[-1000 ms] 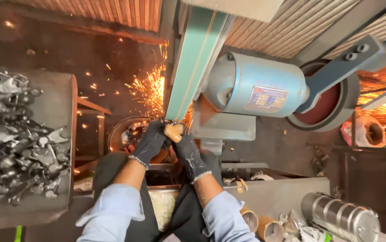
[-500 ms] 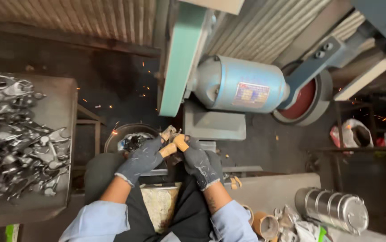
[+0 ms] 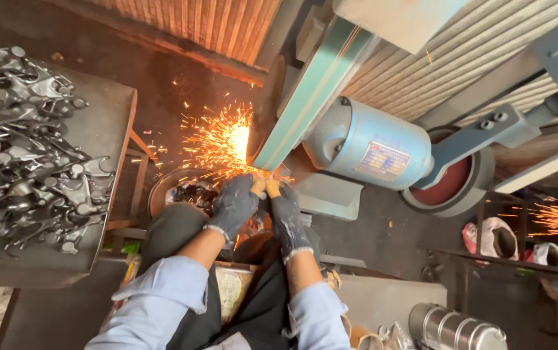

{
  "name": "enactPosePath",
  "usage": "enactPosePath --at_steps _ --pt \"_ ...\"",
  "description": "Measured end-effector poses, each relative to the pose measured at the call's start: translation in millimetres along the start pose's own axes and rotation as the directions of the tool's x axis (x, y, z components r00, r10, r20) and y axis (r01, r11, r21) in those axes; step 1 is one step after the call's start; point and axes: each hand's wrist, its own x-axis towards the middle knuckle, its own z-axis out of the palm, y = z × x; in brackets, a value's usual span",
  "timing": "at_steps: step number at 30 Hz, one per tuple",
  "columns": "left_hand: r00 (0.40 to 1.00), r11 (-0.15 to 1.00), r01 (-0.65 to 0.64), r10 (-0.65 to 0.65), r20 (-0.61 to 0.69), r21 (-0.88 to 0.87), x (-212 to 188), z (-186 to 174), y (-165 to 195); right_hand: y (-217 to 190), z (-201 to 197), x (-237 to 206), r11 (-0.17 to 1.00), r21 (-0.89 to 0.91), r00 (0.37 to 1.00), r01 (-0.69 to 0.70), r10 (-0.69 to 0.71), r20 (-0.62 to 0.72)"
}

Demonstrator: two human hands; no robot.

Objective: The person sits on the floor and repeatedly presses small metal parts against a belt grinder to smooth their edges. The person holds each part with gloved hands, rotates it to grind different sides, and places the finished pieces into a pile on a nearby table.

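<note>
Sparks (image 3: 224, 139) have returned: I press a small workpiece (image 3: 267, 188), pinched between gloved left hand (image 3: 235, 206) and right hand (image 3: 286, 217), against the grinding belt (image 3: 311, 91) just above my fingers. Grinding underway; next needs steady pressure.

Dark grey gloves (image 3: 235, 206), pale blue sleeves (image 3: 159, 298), green belt (image 3: 314, 91), light blue motor (image 3: 363, 142), orange sparks (image 3: 220, 139) flying, grey metal parts (image 3: 23, 149) glinting on tray.

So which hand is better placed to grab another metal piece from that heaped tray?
Probably the left hand. The tray of dark metal pieces lies on its side, while the right hand sits farther away. Both now press a piece at the sparking belt.
</note>
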Motion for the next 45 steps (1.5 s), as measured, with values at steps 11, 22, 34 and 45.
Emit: enactPosePath --at_steps 11,22,34,45 --pt "0.937 0.316 0.323 0.024 0.348 -0.892 -13.2 -29.6 30.1 -3.3 18.8 24.9 0.925 0.380 0.995 -0.022 0.058 -0.083" --pt "0.835 0.527 -0.071 0.496 -0.239 0.847 0.0 -219.0 -122.4 -43.6 45.0 -80.5 0.735 -0.663 0.983 0.139 -0.186 0.000" --pt "0.820 0.881 -0.418 0.261 -0.509 -0.222 -74.5 -186.8 -47.8 -4.3 92.1 -94.6 0.870 -0.424 0.885 0.250 -0.027 0.464" --pt "0.903 0.920 0.294 -0.178 0.390 -0.261 -93.4 -87.5 16.5 -11.4 -1.1 -67.0 0.990 0.011 0.897 -0.139 0.121 0.426"
